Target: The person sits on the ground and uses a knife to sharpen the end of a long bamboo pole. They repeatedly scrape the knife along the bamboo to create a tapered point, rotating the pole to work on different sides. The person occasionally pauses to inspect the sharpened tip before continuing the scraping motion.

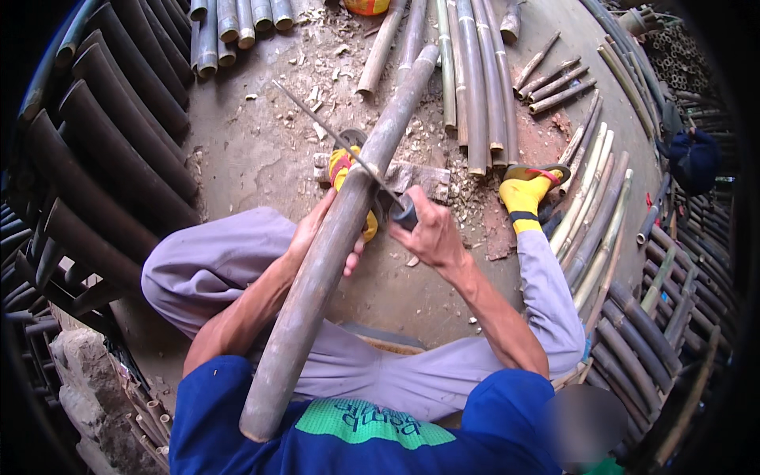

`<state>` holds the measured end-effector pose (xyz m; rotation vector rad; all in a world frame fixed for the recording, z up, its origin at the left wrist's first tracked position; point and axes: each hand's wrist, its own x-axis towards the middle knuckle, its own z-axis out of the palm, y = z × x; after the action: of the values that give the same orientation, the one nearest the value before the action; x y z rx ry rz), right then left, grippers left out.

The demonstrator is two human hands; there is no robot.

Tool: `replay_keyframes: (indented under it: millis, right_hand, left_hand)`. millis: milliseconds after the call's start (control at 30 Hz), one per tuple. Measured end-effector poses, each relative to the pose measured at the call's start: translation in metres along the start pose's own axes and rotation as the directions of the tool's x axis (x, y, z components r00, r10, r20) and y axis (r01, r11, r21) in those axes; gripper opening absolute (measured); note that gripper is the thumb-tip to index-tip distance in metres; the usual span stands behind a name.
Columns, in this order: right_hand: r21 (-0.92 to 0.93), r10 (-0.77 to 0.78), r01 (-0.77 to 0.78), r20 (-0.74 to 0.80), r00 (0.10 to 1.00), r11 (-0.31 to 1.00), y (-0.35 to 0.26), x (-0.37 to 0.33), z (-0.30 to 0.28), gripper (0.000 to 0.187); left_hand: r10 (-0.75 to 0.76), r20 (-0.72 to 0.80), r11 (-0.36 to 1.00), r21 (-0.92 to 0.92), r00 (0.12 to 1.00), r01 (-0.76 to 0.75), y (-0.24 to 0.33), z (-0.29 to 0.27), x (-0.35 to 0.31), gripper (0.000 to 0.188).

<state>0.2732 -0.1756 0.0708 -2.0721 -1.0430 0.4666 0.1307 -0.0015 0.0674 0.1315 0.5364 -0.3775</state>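
Observation:
A thick grey-brown bamboo pole (321, 269) slants from near my chest up and away to the right. My left hand (313, 226) is wrapped round it from the left, fingertips showing past its right side. In my right hand (431, 233) is the black handle of a long-bladed knife (317, 117), its thin blade seen nearly edge-on. The blade crosses the pole at a joint, where a pale scraped patch shows. Beneath the pole, one foot in a yellow and red sock (340, 166) is partly hidden.
A wooden block (419, 180) lies under the pole among pale chips. My other foot, in a yellow sock (522, 196), rests to the right. Bamboo poles (475, 87) lie ahead, with more stacked at right. Dark curved bamboo lengths (119, 150) lean at left, above a rock (87, 388).

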Motion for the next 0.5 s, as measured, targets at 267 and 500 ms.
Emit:
replay_keyframes:
  millis: [267, 500]
  right_hand:
    - [-0.157, -0.269, 0.273, 0.051, 0.962, 0.949, -0.018, -0.008, -0.005, 0.036]
    - [-0.184, -0.233, 0.243, 0.073, 0.97, 0.952, -0.019, -0.005, -0.012, 0.029]
  left_hand:
    - [0.091, -0.236, 0.986, 0.157, 0.967, -0.055, 0.0, 0.018, -0.004, 0.061]
    - [0.073, -0.316, 0.96, 0.28, 0.946, 0.02, 0.006, 0.024, -0.002, 0.064]
